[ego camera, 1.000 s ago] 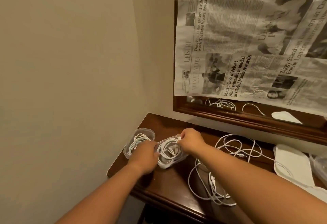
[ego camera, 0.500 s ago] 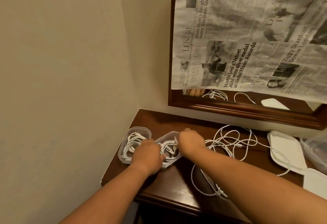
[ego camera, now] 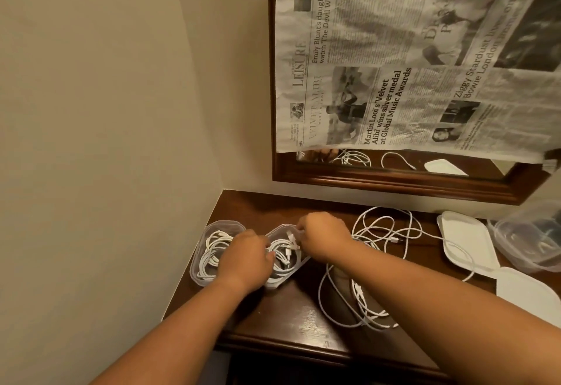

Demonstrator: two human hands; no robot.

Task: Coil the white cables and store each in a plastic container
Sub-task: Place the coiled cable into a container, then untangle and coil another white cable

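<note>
**Fig. Both hands at a plastic container near the bench corner.**
Both forearms are cut off by the lower edge, and the right one hides part of a loose cable (ego camera: pixel 358 302) on the bench (ego camera: pixel 291 318). The left hand (ego camera: pixel 246 260), knuckles up, covers the near side of the coiled cable (ego camera: pixel 285 258) lying in the second container (ego camera: pixel 280 227); its grip cannot be told. The right hand (ego camera: pixel 321 239) curls at the far rim, its grip pinching that cable's end. A filled container (ego camera: pixel 224 223) stands just beside, to the left.
</note>
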